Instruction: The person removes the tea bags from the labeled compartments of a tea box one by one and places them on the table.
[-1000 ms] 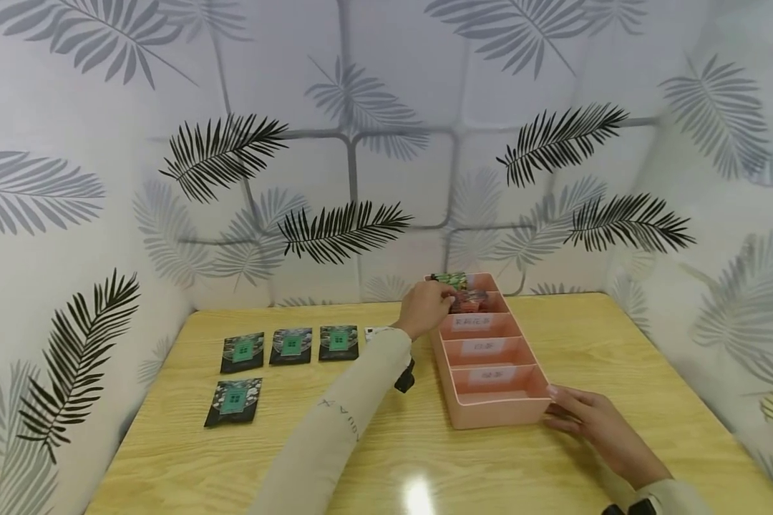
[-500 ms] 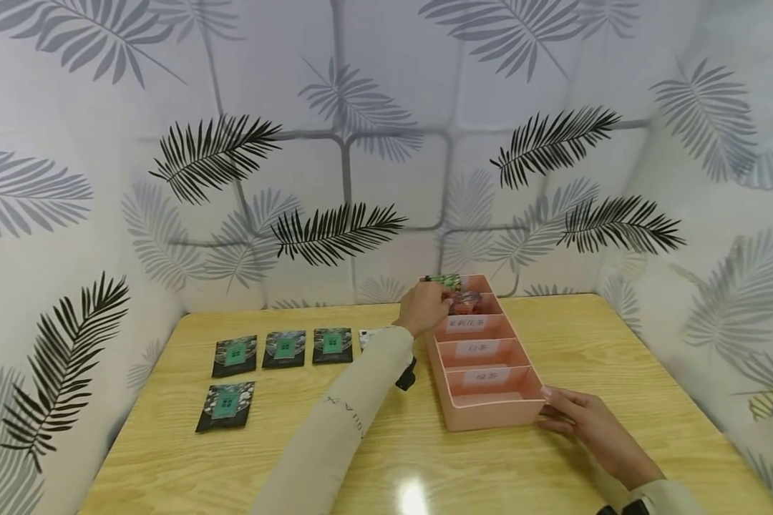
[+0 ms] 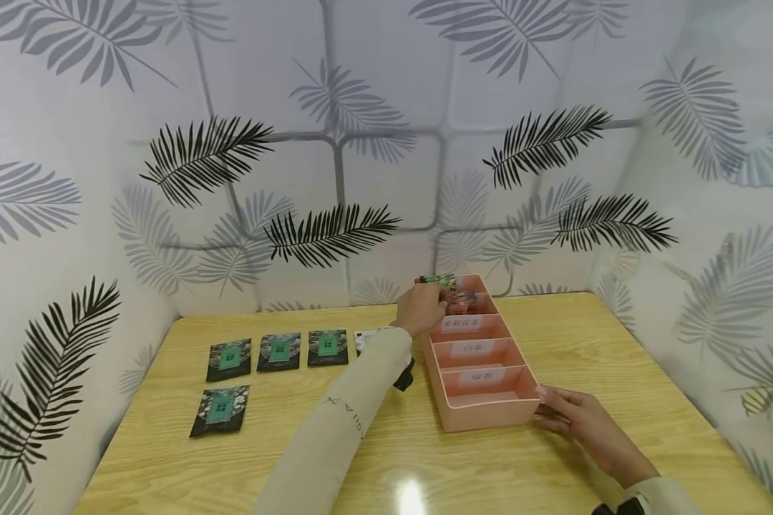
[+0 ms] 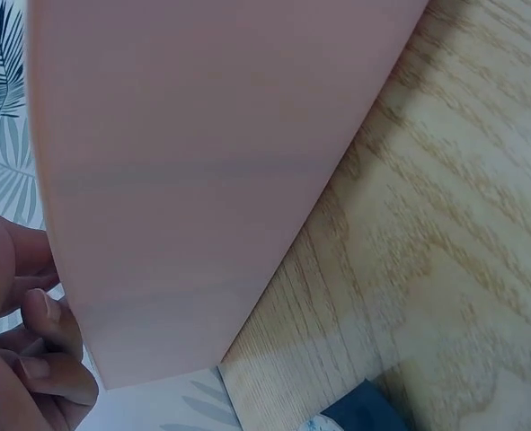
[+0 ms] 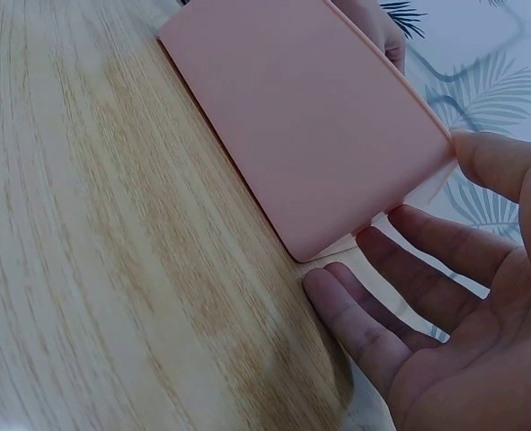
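A long pink divided box (image 3: 489, 415) stands on the table, with handwritten tea labels on its dividers. My left hand (image 3: 420, 309) reaches over its far left rim, fingers bent, beside a red packet (image 3: 462, 302) and a green packet (image 3: 439, 280) in the two farthest compartments. Whether it pinches either packet is hidden. In the left wrist view, the bent fingers (image 4: 54, 323) show beyond the box's side wall. At the near right corner my right hand (image 3: 576, 422) grips the box, thumb on the rim and other fingers against the wall below.
Several black tea packets (image 3: 328, 347) with green labels lie on the table's left part. A whitish packet (image 3: 362, 339) is partly hidden behind my left sleeve (image 3: 341, 422). A leaf-patterned backdrop (image 3: 335, 172) rises behind the wooden table (image 3: 386, 472).
The whole view has shifted slightly, so box and packets appear a little farther left. Both hands keep nearly the same places on the box.
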A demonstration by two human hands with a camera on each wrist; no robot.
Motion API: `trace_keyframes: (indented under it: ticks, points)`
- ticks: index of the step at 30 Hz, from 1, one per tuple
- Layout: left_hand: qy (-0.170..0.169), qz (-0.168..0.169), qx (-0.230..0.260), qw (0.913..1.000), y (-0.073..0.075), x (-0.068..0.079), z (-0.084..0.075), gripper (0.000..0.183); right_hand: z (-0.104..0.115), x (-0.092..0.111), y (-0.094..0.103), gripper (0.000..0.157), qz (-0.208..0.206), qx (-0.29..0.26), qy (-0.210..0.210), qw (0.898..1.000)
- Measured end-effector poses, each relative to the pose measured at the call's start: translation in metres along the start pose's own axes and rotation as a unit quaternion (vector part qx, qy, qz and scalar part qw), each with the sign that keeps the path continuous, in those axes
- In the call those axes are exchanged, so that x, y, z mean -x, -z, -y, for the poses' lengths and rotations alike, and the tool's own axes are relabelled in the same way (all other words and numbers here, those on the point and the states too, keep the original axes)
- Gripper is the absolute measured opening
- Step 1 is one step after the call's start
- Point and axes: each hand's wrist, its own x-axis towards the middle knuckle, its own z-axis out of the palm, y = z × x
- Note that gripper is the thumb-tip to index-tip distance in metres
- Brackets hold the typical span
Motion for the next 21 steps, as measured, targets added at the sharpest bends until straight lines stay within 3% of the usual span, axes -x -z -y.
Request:
trace_keyframes:
  ticks: [7,13,21]
  points:
    - [0.003,0.002,0.007,1.0000,0.0011,0.0013,-0.0004,0.022,0.0012,0.0011,-0.0012,0.071,0.000,0.005,0.001,1.000]
    - [0.005,-0.010,-0.001,0.9999,-0.0008,0.0003,0.0005,0.009,0.0001,0.0007,-0.0011,0.070,0.000,0.005,-0.004,1.000]
    - [-0.015,-0.016,0.003,0.9998,-0.0017,0.0004,-0.0003,0.012,0.0008,0.0003,-0.0012,0.069,0.004,0.006,0.003,1.000]
